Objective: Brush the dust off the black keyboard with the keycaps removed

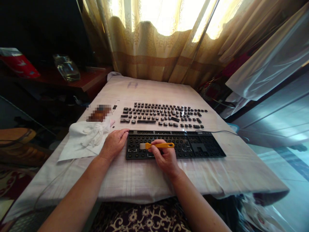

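A black keyboard frame [193, 146] with its keycaps taken off lies on the cloth-covered table [217, 174]. My right hand [165, 158] is closed around a small brush with an orange handle [160, 145]; its pale bristles rest on the frame's left part. My left hand [114, 143] lies flat with fingers out, touching the frame's upper left corner. Several loose black keycaps [164, 115] are laid out in rows behind the frame.
A crumpled white cloth [84, 138] lies left of my left hand, with a blurred item [98, 113] behind it. A cable [224, 131] runs off the frame to the right. A glass jar [66, 67] stands on a wooden shelf at far left; curtains hang behind.
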Motion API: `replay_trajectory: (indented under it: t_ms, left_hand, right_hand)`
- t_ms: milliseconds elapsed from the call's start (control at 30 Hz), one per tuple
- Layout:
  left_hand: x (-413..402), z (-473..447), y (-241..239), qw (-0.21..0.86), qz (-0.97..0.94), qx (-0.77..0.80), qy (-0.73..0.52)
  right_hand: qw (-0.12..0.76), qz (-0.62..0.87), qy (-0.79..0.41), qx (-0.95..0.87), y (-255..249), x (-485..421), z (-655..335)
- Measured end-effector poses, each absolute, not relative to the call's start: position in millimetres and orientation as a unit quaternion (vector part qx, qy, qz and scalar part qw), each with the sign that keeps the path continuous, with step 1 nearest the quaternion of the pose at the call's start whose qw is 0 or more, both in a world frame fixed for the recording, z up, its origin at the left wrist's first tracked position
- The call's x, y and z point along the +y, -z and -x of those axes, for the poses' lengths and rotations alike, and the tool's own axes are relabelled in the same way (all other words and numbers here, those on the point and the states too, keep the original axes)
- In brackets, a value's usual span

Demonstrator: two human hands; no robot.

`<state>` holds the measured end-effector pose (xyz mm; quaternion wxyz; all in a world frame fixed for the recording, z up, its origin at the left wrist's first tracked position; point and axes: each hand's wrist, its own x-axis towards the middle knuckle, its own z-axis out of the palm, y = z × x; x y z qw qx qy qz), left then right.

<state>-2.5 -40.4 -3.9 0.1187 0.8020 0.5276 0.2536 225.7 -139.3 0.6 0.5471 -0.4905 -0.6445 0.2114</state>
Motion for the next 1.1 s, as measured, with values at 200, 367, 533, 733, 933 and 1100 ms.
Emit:
replay_trajectory:
  t_ms: [200, 367, 533, 733, 933, 1100]
  left_hand:
    - [-41.0, 2.1, 1.9, 0.125, -0.801, 0.530, -0.250]
    - [-40.8, 1.2, 2.1, 0.123, -0.800, 0.530, -0.252]
    - [-41.0, 1.2, 2.5, 0.123, -0.801, 0.530, -0.250]
    - [-40.4, 2.3, 3.5, 0.122, -0.800, 0.531, -0.253]
    - [-40.5, 2.3, 3.3, 0.118, -0.800, 0.529, -0.257]
    - [-41.8, 1.6, 2.1, 0.125, -0.800, 0.530, -0.254]
  right_hand:
    - [0.520, 0.508, -0.186, -0.662, 3.5, -140.5, -228.2]
    - [0.501, 0.504, -0.162, -0.685, 7.0, -139.4, -227.1]
    - [0.491, 0.504, -0.183, -0.687, 4.0, -140.4, -226.0]
    - [0.539, 0.484, -0.236, -0.648, -1.2, -141.6, -226.3]
    - [0.550, 0.496, -0.223, -0.634, 1.9, -139.6, -225.6]
    - [0.513, 0.512, -0.190, -0.662, 4.7, -139.3, -225.8]
